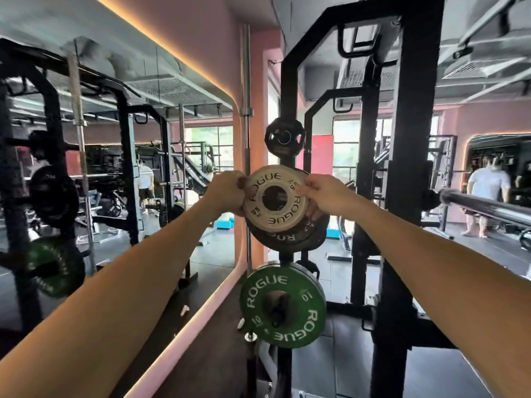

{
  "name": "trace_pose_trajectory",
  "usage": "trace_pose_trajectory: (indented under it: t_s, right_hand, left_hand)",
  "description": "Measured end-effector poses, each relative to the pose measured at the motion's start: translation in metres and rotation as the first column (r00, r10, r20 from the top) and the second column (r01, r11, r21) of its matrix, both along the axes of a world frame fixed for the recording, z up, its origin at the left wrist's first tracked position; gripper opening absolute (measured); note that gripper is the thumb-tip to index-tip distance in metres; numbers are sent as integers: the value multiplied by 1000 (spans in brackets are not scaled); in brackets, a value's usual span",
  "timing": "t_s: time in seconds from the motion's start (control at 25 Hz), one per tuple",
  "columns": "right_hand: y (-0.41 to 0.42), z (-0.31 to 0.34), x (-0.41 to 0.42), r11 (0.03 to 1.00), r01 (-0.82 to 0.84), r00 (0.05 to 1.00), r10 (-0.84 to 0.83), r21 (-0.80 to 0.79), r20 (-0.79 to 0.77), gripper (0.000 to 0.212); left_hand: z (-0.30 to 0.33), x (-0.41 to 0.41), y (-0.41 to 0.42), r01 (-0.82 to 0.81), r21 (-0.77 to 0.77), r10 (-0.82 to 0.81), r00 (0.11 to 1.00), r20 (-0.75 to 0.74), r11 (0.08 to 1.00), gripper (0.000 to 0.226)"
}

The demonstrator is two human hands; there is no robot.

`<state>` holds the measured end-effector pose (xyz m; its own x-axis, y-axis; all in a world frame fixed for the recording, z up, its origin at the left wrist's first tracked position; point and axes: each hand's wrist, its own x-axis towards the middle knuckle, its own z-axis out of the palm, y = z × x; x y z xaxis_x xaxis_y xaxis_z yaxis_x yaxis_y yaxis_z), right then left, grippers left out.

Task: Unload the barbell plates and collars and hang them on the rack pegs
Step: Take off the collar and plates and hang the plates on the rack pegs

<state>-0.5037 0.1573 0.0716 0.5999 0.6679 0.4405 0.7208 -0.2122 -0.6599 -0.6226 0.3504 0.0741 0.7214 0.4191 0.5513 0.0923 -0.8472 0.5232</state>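
At rack, white plate between fingers.

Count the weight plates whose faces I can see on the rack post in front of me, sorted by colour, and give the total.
White plate, held by the left hand and right hand: 1
Black plates, one above and one behind the white: 2
Green plate: 1
Total: 4

White plate, black lettering; green plate, white lettering; black rack; pink wall.
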Motion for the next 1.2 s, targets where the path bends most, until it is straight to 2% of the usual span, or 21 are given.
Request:
trace_pose_trajectory:
  t_s: [0.2, 0.44, 0.56, 0.68, 0.84, 1.0, 1.2]
  right_hand:
    - [63, 1, 45, 999, 26, 998, -25, -27, 49, 26]
    - [121, 24, 116, 998, 64, 994, -65, 18, 93, 21]
    - [140, 40, 148, 996, 92, 989, -93, 14, 118, 25]
    - [152, 56, 172, 992, 127, 982, -129, 25, 135, 25]
    - [176, 87, 212, 983, 164, 971, -175, 79, 161, 23]
    - [201, 115, 251, 976, 172, 967, -193, 131, 167, 20]
    - [232, 145, 304, 968, 185, 957, -217, 169, 192, 20]
  left_hand:
    - [-3, 41, 62, 21, -38, -20, 1000, 23, 999, 19]
    - [22, 114, 118, 107, -105, -93, 988, 123, 989, 16]
    - [36, 156, 143, 116, -27, -111, 984, 139, 993, 21]
    - [56, 190, 159, 122, 20, -123, 980, 156, 992, 15]
    - [88, 239, 186, 187, -2, -182, 958, 221, 982, 17]
    - [122, 284, 215, 195, 86, -210, 952, 223, 977, 25]
    - [154, 344, 248, 260, 72, -270, 927, 259, 963, 18]
